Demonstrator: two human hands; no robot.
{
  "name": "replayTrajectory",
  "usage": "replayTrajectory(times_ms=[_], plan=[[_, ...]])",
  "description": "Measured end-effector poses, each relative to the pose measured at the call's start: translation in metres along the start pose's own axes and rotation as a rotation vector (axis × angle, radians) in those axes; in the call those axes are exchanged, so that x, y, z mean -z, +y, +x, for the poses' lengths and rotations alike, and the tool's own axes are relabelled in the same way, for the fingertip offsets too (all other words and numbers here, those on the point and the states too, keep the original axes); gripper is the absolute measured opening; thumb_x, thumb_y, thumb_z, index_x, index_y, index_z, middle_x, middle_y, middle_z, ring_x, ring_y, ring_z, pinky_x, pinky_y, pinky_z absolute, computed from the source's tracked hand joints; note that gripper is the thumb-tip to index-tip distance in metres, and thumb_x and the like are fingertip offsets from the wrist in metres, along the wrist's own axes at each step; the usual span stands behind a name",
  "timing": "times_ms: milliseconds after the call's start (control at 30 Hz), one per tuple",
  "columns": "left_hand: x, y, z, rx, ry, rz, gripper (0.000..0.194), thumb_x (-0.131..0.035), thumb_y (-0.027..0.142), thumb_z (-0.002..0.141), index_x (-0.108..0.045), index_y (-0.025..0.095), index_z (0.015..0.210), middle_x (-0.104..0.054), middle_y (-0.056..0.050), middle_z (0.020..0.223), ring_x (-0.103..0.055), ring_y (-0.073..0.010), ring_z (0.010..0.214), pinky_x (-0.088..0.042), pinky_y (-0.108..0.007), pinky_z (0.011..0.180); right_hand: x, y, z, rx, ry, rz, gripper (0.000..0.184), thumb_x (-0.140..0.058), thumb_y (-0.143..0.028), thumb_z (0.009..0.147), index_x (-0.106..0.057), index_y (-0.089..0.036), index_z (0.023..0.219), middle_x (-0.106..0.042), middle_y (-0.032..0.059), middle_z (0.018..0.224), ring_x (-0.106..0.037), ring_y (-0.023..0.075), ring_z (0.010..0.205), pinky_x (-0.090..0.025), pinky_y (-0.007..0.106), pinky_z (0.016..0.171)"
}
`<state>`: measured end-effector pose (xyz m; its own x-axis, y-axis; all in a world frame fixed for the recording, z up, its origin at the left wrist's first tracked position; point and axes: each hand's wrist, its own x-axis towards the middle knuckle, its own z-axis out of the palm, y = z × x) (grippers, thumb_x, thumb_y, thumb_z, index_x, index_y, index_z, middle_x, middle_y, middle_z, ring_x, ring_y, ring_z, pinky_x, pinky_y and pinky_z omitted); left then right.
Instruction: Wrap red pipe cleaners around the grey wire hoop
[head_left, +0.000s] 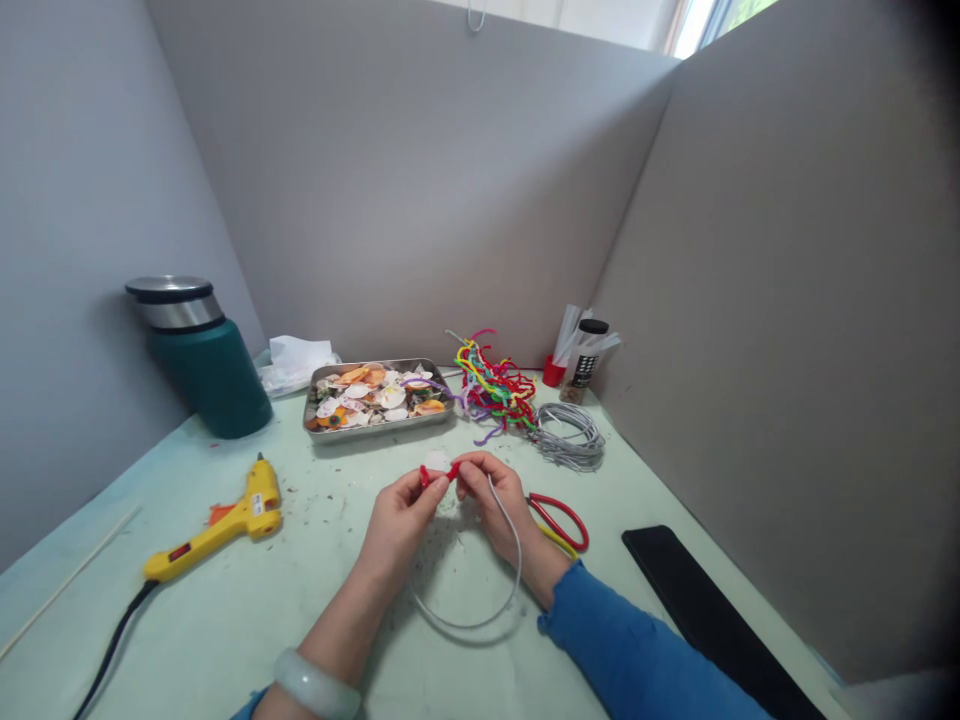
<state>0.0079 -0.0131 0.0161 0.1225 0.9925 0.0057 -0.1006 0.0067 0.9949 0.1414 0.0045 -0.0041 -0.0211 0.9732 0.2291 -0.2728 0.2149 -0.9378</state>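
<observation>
My left hand [399,515] and my right hand [495,492] meet above the middle of the table, fingertips pinched together. Between them is a short piece of red pipe cleaner [454,470], one end curling up beside my left index finger. A grey wire [465,627] hangs below in a wide loop, one end rising to my right fingers. Whether the pipe cleaner is wound on the wire is hidden by my fingers. Behind my right wrist lie scissors with a red handle [564,520], partly covered by the wrist.
A metal tray [375,432] of shells stands at the back, beside a heap of coloured pipe cleaners [499,385] and a coil of grey wire [570,437]. On the left are a yellow glue gun [217,530] and a green bottle [210,375]. A black strip [705,600] lies right.
</observation>
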Motion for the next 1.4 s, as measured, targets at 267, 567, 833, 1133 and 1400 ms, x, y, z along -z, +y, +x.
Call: replayTrajectory(times_ms=[267,567,833,1133,1400], plan=[[0.0023,-0.0021,0.0001,-0.038,0.043,0.050,0.028,-0.062,0.042,0.075,-0.060,0.014,0.075,-0.033,0.008,0.046,-0.022,-0.0041,0.041,-0.015,-0.019,0.040,-0.0019,-0.0050,-0.0025,-0.009,-0.037,-0.016,0.014,-0.062,-0.031,0.078,-0.061,-0.017,0.074,-0.050,-0.0039,0.057,-0.043,0.0096,0.054,-0.033,0.022,0.055],[0.0010,-0.0007,0.0017,-0.047,0.056,0.007,0.028,-0.063,0.042,0.073,-0.061,0.014,0.075,-0.040,0.007,0.051,-0.025,-0.0040,0.043,-0.016,-0.017,0.040,-0.0038,-0.0052,-0.0026,0.022,-0.038,-0.047,0.015,-0.059,-0.031,0.080,-0.063,-0.019,0.087,-0.053,-0.0029,0.062,-0.047,0.0103,0.058,-0.037,0.023,0.058],[-0.0038,0.0063,-0.0010,-0.007,0.067,-0.055,0.039,-0.067,0.042,0.068,-0.063,0.014,0.095,-0.036,0.009,0.049,-0.025,-0.0037,0.041,-0.016,-0.017,0.039,-0.0016,-0.0024,0.0005,0.014,-0.009,-0.030,0.016,-0.062,-0.031,0.077,-0.065,-0.017,0.085,-0.054,-0.0019,0.060,-0.047,0.0102,0.057,-0.037,0.022,0.056],[-0.0030,0.0054,-0.0013,0.018,0.038,-0.053,0.032,-0.066,0.042,0.068,-0.062,0.014,0.083,-0.039,0.009,0.047,-0.022,-0.0033,0.039,-0.016,-0.018,0.040,-0.0046,-0.0019,-0.0010,-0.140,-0.051,0.191,0.018,-0.064,-0.035,0.075,-0.061,-0.017,0.079,-0.051,-0.0031,0.056,-0.045,0.0093,0.053,-0.036,0.021,0.054],[-0.0017,0.0032,-0.0003,-0.011,0.003,-0.047,0.029,-0.065,0.040,0.071,-0.061,0.013,0.083,-0.046,0.006,0.054,-0.027,-0.0032,0.042,-0.018,-0.017,0.040,-0.0071,-0.0022,-0.0027,-0.169,-0.097,0.319,0.016,-0.064,-0.031,0.076,-0.059,-0.017,0.083,-0.049,-0.0035,0.060,-0.044,0.0081,0.054,-0.037,0.021,0.055]])
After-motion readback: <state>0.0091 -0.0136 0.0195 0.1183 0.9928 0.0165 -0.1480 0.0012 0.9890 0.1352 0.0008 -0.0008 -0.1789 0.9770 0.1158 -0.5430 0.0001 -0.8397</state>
